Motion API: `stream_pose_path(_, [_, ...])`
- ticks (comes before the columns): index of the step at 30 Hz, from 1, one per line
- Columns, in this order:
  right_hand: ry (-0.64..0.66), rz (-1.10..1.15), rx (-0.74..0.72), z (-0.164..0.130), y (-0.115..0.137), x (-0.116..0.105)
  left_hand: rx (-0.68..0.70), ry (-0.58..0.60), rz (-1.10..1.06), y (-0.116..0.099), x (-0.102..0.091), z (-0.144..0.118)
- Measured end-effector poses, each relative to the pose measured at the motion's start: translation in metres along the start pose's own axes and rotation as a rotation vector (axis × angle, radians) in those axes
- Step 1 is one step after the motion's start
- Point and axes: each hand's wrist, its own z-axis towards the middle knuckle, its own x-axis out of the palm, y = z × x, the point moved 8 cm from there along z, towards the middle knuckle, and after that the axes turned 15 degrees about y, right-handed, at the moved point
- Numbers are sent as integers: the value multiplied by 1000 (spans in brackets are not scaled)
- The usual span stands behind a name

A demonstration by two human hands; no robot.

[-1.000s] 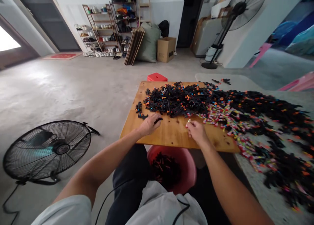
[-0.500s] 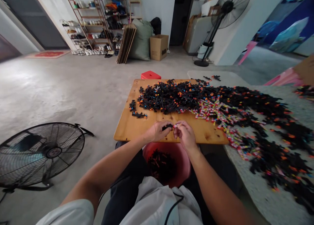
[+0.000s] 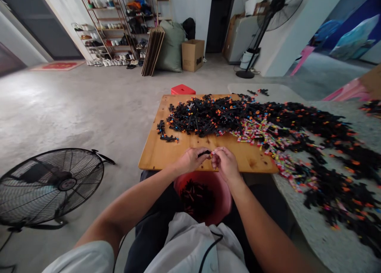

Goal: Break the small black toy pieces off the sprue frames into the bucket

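— Head view: what is held, and where?

— A small black plastic piece is pinched in the fingertips of the left hand, just above the near edge of the wooden worktop. The right hand is closed at the fingertips too, meeting the left; whether a small coloured bit is gripped between them is hard to tell, since it is mostly hidden.

— What lies about the hands?

— A heap of black pieces is spread across the far side of the worktop, with a band of coloured bits running off to the right. A red bucket part filled with dark pieces is seen below the hands, and a floor fan to the left.

— How is the piece judged to handle?

— It is judged light, stiff and thin, easily dropped or flicked away. It is best taken at its middle by thumb and forefinger, with one end left free.
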Motion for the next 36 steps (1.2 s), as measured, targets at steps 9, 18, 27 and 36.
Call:
stream_pose_path(9, [-126,-72,24,-2,-6,0,-21,-70,-28,14,6,-3])
stream_pose_path(18, [5,-347,-54,-3,8,1,-3,6,-2,10,7,-4])
stream_pose_path(27, [95,-256,-37,-8,-8,-1,-28,95,112,-1,27,-12])
stream_pose_path(36, [539,-692,431,-56,-67,-27,-231,-241,578,74,-78,-24])
